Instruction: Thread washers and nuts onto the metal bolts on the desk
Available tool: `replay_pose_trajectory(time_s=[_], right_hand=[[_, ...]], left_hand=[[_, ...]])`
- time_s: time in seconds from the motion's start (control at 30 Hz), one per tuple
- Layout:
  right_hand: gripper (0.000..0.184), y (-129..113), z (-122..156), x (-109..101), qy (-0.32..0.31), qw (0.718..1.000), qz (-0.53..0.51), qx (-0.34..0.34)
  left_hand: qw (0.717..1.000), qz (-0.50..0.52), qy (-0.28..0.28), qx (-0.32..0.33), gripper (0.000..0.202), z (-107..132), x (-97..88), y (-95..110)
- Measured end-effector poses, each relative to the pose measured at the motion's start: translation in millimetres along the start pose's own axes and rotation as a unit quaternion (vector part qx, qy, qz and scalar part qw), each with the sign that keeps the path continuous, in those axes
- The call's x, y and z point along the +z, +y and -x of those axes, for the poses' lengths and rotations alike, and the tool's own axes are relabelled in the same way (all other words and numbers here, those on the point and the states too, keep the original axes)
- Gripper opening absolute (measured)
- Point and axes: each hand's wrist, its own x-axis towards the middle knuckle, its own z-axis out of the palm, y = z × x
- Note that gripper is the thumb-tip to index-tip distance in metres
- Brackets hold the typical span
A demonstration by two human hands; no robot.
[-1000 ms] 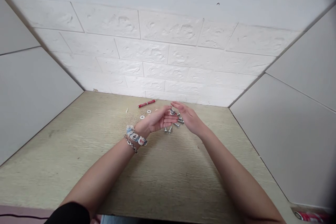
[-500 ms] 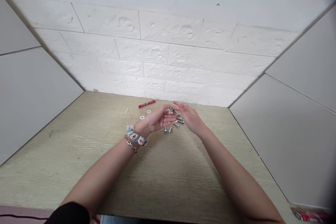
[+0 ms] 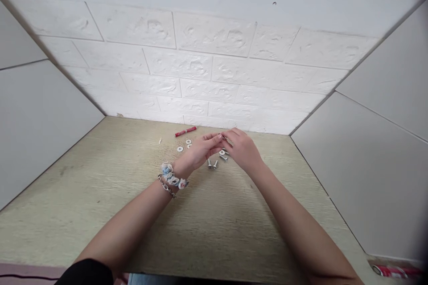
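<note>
Clock face laid on the counter (image 3: 133,218), centred where the hands meet; 12 toward the white brick-patterned wall (image 3: 197,69).

We see the left hand (image 3: 199,150) coming in from 8 o'clock, thumb and fingers clamped on a small metal piece (image 3: 224,137). The piece sits at the centre, above the counter; fingers cover most of it, so we cannot identify its shape. The right hand (image 3: 244,149) comes in from 4 o'clock, its fingers curled in against the same piece. We cannot tell whether they grip it or only touch it.

Near the centre, at 6 o'clock, we record a washer (image 3: 221,152) beside a lying bolt (image 3: 223,158); further hardware there is partly hidden by the right hand. At 7 o'clock we note a pair of bolts (image 3: 212,164), near each other. Toward 9 o'clock, beyond the left hand, we count three flat washers (image 3: 179,148), one partly covered.

Between 9 and 10 we find a slim red stick (image 3: 185,132) lying near the wall; farther out, at 9, a pale scrap (image 3: 160,140).
</note>
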Motion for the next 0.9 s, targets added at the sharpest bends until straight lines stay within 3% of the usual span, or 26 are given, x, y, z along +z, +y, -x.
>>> replay_pose_trajectory(time_s=[0.17,0.33,0.5,0.9], right_hand=[[0.014,6,0,4,0.069,0.997,-0.017,-0.003],[0.014,3,2,10,0.097,0.995,-0.023,-0.017],[0.015,3,4,15,0.087,0.996,-0.008,-0.019],[0.017,8,5,20,0.059,0.997,0.017,-0.038]], left_hand=[[0.998,0.010,0.060,0.021,0.023,-1,-1.7,3],[0.991,-0.106,0.064,0.055,0.024,1,-1.3,11],[0.976,-0.199,0.073,0.054,0.025,1,-2.8,14],[0.994,-0.071,0.078,-0.021,0.013,-5,-8.8,5]])
